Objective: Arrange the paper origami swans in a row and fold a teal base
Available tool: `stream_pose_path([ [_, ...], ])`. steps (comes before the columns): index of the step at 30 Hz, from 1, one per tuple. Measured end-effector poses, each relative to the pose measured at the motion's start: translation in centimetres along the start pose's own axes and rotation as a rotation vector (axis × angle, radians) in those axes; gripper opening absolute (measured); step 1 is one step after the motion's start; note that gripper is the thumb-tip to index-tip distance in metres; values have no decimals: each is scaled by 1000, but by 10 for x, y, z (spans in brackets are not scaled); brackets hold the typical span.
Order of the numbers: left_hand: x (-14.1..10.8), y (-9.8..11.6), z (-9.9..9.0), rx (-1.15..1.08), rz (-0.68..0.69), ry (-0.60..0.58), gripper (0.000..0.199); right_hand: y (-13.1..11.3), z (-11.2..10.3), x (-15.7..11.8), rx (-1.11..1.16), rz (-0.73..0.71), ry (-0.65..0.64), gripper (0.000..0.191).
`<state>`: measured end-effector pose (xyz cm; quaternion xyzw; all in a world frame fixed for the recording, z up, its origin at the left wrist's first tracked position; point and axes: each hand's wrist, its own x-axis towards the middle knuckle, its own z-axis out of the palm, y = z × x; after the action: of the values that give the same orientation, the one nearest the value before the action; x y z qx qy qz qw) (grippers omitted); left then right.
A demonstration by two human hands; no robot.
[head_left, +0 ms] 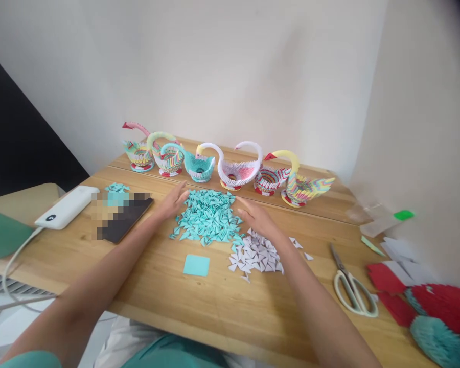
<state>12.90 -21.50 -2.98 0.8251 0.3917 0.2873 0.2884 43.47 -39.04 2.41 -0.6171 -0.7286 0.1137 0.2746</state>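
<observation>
A wide pile of turquoise folded paper pieces [209, 215] lies mid-table between my hands. My left hand [172, 201] is at its left edge, fingers extended and holding nothing. At the pile's right edge is my right hand [256, 215], empty too, its fingers stretched toward the pieces. White folded pieces [256, 254] lie below my right hand, partly covered by my forearm. In front of the turquoise pile sits a flat turquoise paper sheet [196, 265]. Several folded-paper swans stand in a row behind, among them a turquoise one [200, 167] and a white-and-pink one [237, 173].
Scissors [348, 286] lie on the wooden table [168, 291] at the right, near red paper [386, 278] and a red-and-turquoise paper object [440, 317]. At the left are a white power bank [68, 205] with a cable, a dark phone [126, 220] and a small turquoise pile [117, 188].
</observation>
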Motion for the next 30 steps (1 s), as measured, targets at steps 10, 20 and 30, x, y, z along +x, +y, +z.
stream_pose_path([
  [10, 59, 12, 27, -80, 103, -189, 88, 42, 48, 68, 98, 24, -105, 56],
  [20, 44, 50, 29, -187, 210, -379, 68, 15, 40, 55, 58, -81, -174, 49],
  [30, -42, 47, -22, 136, 350, -231, 77, -23, -7, -92, -77, 30, 14, 48],
])
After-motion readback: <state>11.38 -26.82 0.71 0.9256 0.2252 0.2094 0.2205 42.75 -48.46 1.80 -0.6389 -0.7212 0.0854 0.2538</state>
